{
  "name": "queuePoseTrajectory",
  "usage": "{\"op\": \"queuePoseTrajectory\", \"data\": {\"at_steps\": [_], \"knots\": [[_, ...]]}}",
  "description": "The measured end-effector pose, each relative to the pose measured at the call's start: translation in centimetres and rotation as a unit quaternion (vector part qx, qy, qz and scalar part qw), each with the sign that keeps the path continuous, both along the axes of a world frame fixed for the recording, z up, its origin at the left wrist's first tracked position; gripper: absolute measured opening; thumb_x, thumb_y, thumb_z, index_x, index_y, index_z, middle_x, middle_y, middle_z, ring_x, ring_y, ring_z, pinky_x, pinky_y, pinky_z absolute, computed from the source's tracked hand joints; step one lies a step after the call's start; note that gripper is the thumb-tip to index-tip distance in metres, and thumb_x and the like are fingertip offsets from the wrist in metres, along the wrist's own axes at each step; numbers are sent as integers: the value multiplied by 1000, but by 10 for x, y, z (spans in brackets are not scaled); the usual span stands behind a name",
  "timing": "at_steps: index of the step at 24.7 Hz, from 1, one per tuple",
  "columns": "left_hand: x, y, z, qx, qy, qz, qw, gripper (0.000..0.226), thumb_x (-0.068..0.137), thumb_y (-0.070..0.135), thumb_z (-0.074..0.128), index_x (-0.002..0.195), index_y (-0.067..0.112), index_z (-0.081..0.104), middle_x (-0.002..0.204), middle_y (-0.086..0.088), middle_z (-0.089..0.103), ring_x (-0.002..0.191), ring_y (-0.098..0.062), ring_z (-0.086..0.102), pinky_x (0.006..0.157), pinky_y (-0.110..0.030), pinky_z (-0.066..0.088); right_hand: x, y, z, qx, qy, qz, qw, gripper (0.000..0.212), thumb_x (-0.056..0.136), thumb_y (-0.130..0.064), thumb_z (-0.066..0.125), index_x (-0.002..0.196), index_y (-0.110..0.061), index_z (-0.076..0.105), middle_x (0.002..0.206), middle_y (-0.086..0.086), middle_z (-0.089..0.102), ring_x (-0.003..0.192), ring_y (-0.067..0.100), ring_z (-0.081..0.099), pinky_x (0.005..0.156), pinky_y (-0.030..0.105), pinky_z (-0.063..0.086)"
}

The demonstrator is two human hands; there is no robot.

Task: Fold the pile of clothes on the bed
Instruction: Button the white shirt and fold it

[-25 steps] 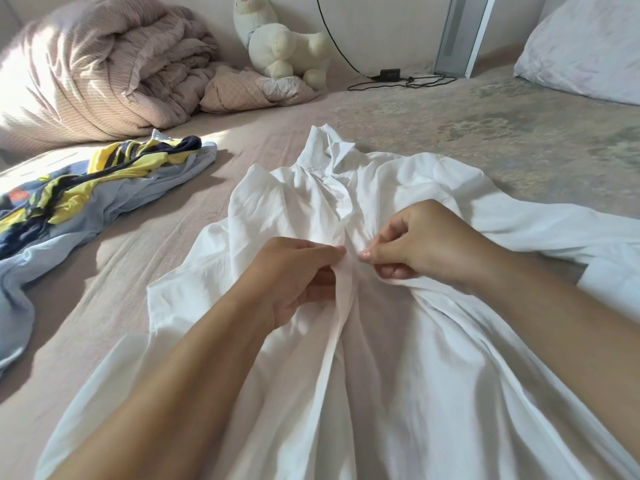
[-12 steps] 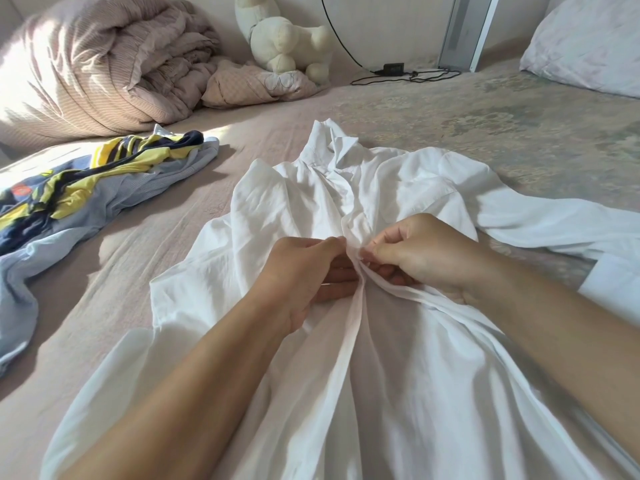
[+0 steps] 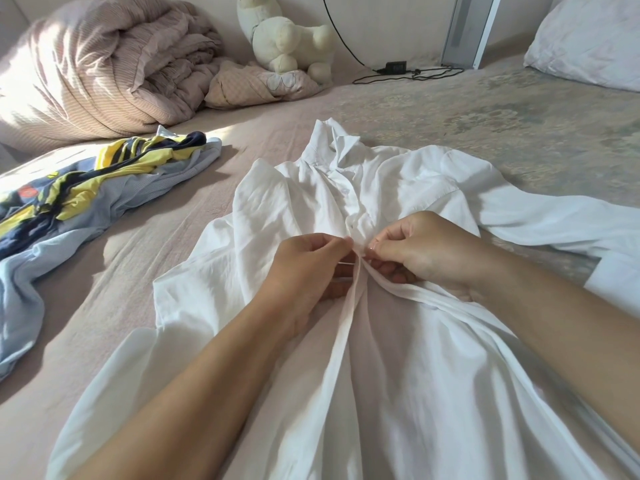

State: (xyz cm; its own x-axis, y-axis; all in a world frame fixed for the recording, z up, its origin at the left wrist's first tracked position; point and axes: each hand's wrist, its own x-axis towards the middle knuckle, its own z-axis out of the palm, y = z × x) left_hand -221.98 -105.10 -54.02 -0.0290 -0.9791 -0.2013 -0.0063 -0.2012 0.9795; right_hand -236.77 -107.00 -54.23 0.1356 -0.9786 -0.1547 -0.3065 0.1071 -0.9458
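A white button-up shirt (image 3: 408,358) lies front up on the bed (image 3: 485,112), collar pointing away from me, one sleeve stretched out to the right. My left hand (image 3: 308,268) pinches the left front edge of the shirt at mid-chest. My right hand (image 3: 426,251) pinches the right front edge just opposite. The two sets of fingertips almost touch at the placket, below the fastened upper buttons. Below the hands the front edges hang apart. A crumpled heap of blue, yellow and grey clothes (image 3: 69,209) lies at the left.
A rolled pinkish duvet (image 3: 100,71) fills the far left corner, with a small pillow (image 3: 256,84) and a cream plush toy (image 3: 287,36) beside it. A black charger and cable (image 3: 398,69) lie by the wall. A pale pillow (image 3: 588,43) sits far right.
Both hands have stayed at the placket, shifting slightly with small finger moves; the shirt's front edges are drawn closer together at the fingertips. The view tilted a little.
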Motion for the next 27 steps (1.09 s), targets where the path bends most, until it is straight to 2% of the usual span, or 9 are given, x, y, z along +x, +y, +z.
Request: {"op": "queuePoseTrajectory", "data": {"at_steps": [5,10,13,16,19,22,24,27], "knots": [[0,1,-2,-39,-37,-25,998,18,91,8,59,76,5,69,58,-2,68,49,-10,63,45,-16,47,0,1,0,-2,4,8,1000,16,84,-17,70,74,-5,68,68,5,64,55,6,58,52,16,47],[5,-4,-5,-47,-33,-32,998,15,89,11,64,75,7,70,62,-4,69,53,-11,64,51,-19,51,-3,0,1,8,1,30,1000,15,89,-13,62,85,-2,70,79,11,66,64,11,59,57,20,50],[6,-6,-7,-38,-11,-41,998,11,85,7,67,74,6,67,65,-7,68,54,-14,64,53,-21,53,-4,1,1,4,2,39,999,17,91,-10,59,82,-2,70,74,8,66,60,10,60,56,19,51],[5,-6,-10,-44,-27,-30,998,11,82,7,71,71,7,66,63,-5,67,53,-13,63,52,-20,52,-2,1,2,-2,3,33,999,19,91,-8,58,76,-4,69,64,3,64,52,5,58,50,16,49],[4,-5,-15,-88,-102,0,991,10,78,11,75,72,9,67,61,-1,67,53,-10,61,52,-20,51,0,0,1,-2,-1,27,1000,21,88,-10,57,71,-4,67,63,6,62,50,7,56,48,15,47],[-1,-4,-18,-172,-227,9,959,9,77,15,75,72,18,68,68,4,71,63,-9,66,61,-25,55,1,1,-3,-16,15,8,1000,25,87,-24,66,76,-2,69,62,3,65,51,4,60,50,14,48],[-2,-4,-19,-199,-255,9,946,9,77,14,75,73,20,69,70,5,71,67,-8,66,64,-24,54,1,2,-5,-17,13,-14,1000,22,87,-20,67,77,-1,69,62,4,64,49,2,60,47,13,47],[-2,-4,-20,-193,-247,15,950,10,75,14,77,72,18,69,69,5,71,65,-6,66,63,-22,53,2,3,-4,7,-14,-26,1000,14,86,-12,66,75,-4,68,66,8,64,52,8,59,48,14,48]]}}
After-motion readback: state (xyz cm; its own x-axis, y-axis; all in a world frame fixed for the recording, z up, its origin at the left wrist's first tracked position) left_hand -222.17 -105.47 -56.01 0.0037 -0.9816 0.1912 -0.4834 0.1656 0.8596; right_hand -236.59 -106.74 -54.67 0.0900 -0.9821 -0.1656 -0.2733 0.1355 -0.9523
